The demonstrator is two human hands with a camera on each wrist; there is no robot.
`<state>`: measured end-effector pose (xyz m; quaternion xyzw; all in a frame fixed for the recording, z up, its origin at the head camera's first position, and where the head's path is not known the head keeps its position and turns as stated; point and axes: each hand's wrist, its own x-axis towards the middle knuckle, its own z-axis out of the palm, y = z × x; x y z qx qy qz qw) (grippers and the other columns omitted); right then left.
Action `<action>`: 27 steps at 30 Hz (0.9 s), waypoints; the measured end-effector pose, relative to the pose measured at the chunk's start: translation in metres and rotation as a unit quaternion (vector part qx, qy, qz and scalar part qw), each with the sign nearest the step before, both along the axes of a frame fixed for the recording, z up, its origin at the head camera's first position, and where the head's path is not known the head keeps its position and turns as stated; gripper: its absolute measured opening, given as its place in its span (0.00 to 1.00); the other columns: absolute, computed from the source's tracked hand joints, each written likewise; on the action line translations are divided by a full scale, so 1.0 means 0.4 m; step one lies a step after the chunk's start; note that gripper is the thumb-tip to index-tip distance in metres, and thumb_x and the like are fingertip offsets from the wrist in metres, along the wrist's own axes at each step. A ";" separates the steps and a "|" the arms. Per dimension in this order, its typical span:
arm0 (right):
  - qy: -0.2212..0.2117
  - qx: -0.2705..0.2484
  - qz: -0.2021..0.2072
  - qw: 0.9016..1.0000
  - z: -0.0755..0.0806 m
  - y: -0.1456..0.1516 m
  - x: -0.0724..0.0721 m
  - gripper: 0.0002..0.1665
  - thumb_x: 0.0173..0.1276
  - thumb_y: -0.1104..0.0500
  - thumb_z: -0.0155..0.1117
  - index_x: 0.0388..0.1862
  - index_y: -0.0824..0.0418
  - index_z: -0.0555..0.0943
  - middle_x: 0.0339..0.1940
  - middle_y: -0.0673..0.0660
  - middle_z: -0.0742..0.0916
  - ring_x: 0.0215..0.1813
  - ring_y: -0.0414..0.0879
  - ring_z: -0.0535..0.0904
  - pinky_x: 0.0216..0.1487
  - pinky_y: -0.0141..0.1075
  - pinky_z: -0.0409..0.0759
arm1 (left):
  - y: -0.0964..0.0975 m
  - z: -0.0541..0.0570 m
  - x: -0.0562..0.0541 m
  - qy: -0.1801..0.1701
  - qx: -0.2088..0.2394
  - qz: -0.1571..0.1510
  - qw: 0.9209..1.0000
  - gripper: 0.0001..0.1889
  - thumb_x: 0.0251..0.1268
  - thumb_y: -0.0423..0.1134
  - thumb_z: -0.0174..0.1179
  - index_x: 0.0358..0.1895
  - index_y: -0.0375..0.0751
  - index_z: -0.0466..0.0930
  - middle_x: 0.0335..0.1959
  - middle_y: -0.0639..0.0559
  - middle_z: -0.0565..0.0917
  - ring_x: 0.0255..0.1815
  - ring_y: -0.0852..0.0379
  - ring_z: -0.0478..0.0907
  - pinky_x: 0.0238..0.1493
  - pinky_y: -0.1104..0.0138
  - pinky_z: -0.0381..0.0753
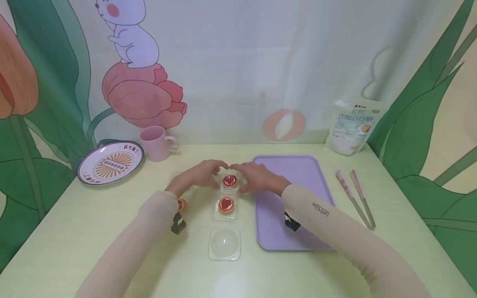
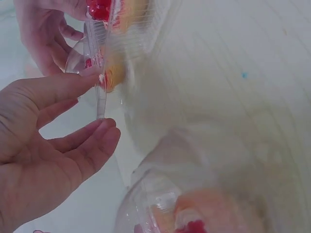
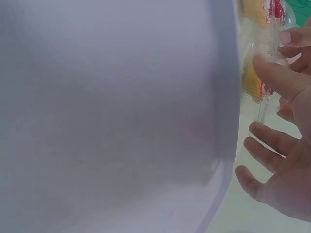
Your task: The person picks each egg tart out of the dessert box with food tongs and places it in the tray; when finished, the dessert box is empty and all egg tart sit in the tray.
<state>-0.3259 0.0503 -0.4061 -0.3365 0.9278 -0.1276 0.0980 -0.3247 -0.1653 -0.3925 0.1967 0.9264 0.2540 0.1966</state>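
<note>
My left hand [image 1: 203, 174] and right hand [image 1: 257, 177] meet at the far end of a row, on either side of a small clear plastic box. Inside the box sits a round tart [image 1: 230, 181] with red and white topping. In the left wrist view, my left thumb and fingertips hold the rim of the clear box [image 2: 101, 108]. My right thumb presses its edge [image 3: 265, 104] in the right wrist view, with a fingertip at the corner. Nearer lies a second tart [image 1: 226, 205] in a clear plastic tray. Another tart [image 1: 182, 205] is partly hidden by my left sleeve.
A domed clear plastic lid [image 1: 224, 244] lies at the near end of the row. The purple tray [image 1: 294, 223] is under my right forearm. Two pink-handled knives [image 1: 356, 198] and a white pouch [image 1: 354, 128] are right; a plate [image 1: 112, 162] and pink mug [image 1: 155, 145] are back left.
</note>
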 end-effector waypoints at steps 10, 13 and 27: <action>-0.024 -0.049 -0.030 0.998 0.025 0.017 -0.008 0.49 0.60 0.47 0.75 0.77 0.52 0.64 0.71 0.58 0.77 0.72 0.56 0.72 0.67 0.65 0.65 | -0.013 0.005 -0.005 -0.001 0.101 0.011 0.995 0.39 0.56 0.28 0.71 0.73 0.42 0.66 0.67 0.34 0.66 0.68 0.36 0.72 0.64 0.51 0.78; -0.044 -0.086 -0.030 0.995 0.036 0.026 -0.008 0.48 0.60 0.49 0.75 0.77 0.53 0.64 0.71 0.59 0.77 0.72 0.56 0.72 0.70 0.61 0.67 | -0.020 0.004 0.004 -0.006 0.158 0.022 0.987 0.40 0.57 0.28 0.70 0.73 0.41 0.65 0.69 0.34 0.63 0.71 0.34 0.69 0.65 0.51 0.77; -0.059 -0.189 -0.003 0.980 0.114 0.055 0.011 0.45 0.61 0.51 0.73 0.75 0.57 0.66 0.67 0.60 0.79 0.67 0.56 0.76 0.64 0.53 0.77 | -0.012 0.011 0.039 0.002 0.306 0.081 0.948 0.36 0.61 0.34 0.70 0.73 0.44 0.66 0.61 0.42 0.78 0.68 0.45 0.74 0.65 0.55 0.78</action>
